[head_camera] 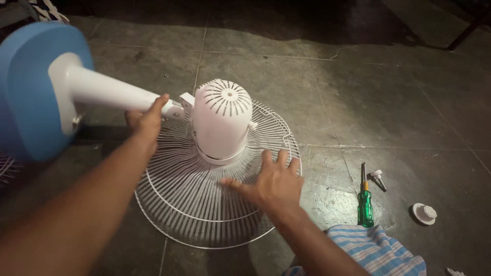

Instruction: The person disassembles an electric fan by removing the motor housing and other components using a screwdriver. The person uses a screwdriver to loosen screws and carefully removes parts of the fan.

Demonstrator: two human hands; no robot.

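A white fan lies face down on a dark tiled floor. Its white motor housing (222,120) points up from the round wire guard (204,204). My left hand (146,122) grips the white stand pole (107,92) just by the motor joint. The pole runs up left to the blue base (25,92), which is lifted off the floor. My right hand (273,184) rests flat on the wire guard, fingers spread, to the right of the motor housing.
A green-handled screwdriver (364,202) lies on the floor at the right, with a small white knob (378,177) beside it and a round white cap (424,213) farther right. Blue striped cloth (376,250) covers my knee at the bottom. More wire guard shows at the left edge (6,168).
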